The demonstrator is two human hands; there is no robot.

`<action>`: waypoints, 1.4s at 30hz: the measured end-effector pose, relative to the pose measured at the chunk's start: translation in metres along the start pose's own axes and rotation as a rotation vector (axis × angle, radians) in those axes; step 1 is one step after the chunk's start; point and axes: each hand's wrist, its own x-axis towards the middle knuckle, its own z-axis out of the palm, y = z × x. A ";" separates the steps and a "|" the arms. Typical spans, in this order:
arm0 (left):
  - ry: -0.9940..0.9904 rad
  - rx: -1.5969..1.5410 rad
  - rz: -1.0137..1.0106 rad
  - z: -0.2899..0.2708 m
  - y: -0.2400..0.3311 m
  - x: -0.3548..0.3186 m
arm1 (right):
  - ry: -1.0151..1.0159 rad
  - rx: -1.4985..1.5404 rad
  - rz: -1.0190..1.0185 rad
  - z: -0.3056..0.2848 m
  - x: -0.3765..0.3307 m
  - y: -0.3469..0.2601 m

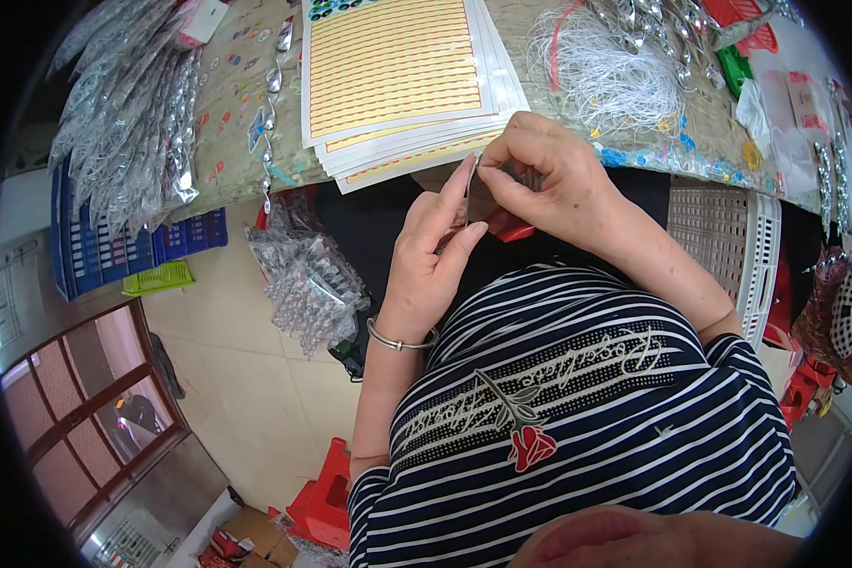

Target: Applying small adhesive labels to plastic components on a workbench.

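Hands meet over the lap, just below the table edge. Left hand (435, 251), a silver bangle (399, 341) on its wrist, has its fingers raised and pinches a small clear plastic sleeve (470, 194) edge-on between thumb and forefinger. Right hand (540, 175) curls over from the other side, its fingertips pinched on the top of the same sleeve. A red piece (513, 230) shows just under the right hand; what it is cannot be told. Directly beyond the hands, a fanned stack of yellow-and-red striped sticker sheets (398, 76) lies on the table (691, 142). Right of the stack sits a tangle of white string (606, 80). Heaped clear packets (308, 284) lie on the floor at left, a white slatted plastic crate (729, 237) stands at right.
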 end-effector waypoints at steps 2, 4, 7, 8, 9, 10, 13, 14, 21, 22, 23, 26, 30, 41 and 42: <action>0.009 0.026 0.015 0.000 0.003 0.000 | -0.016 0.031 0.032 -0.001 -0.001 -0.003; 0.019 0.053 0.029 -0.001 0.004 0.000 | 0.035 0.010 0.023 -0.003 -0.001 -0.006; 0.018 0.097 0.044 -0.002 0.002 0.000 | 0.003 0.083 0.120 -0.008 -0.001 -0.012; 0.006 0.126 0.049 -0.002 0.004 0.000 | 0.004 0.082 0.120 -0.007 -0.002 -0.010; -0.006 0.155 0.055 -0.002 0.006 0.000 | 0.018 0.128 0.066 -0.005 -0.003 -0.004; -0.006 0.155 0.056 -0.002 0.006 0.000 | 0.032 0.175 0.012 -0.004 -0.003 0.000; -0.010 0.153 0.063 -0.003 0.005 -0.002 | -0.008 0.310 0.051 -0.005 -0.002 0.004; -0.019 0.136 0.044 -0.004 0.004 -0.004 | -0.012 0.312 0.045 -0.006 -0.001 0.003; -0.049 -0.131 0.022 -0.006 -0.003 -0.011 | -0.178 0.613 0.343 -0.002 -0.001 -0.007; -0.018 -0.120 0.111 -0.006 -0.010 -0.008 | -0.215 0.615 0.381 -0.001 -0.002 -0.009; -0.010 -0.115 0.111 -0.004 -0.007 -0.006 | -0.222 0.617 0.374 0.002 -0.003 -0.008; 0.101 -0.307 -0.054 0.002 0.005 -0.002 | -0.236 0.532 0.296 0.007 -0.004 -0.008; 0.149 -0.369 -0.179 0.002 0.007 -0.004 | -0.267 0.711 0.468 0.006 -0.005 -0.009; 0.368 -0.302 -0.254 -0.032 -0.013 -0.032 | -0.343 0.018 0.089 -0.039 -0.016 0.023; 0.387 -0.301 -0.265 -0.035 -0.016 -0.036 | -0.305 0.023 0.184 -0.047 -0.019 0.026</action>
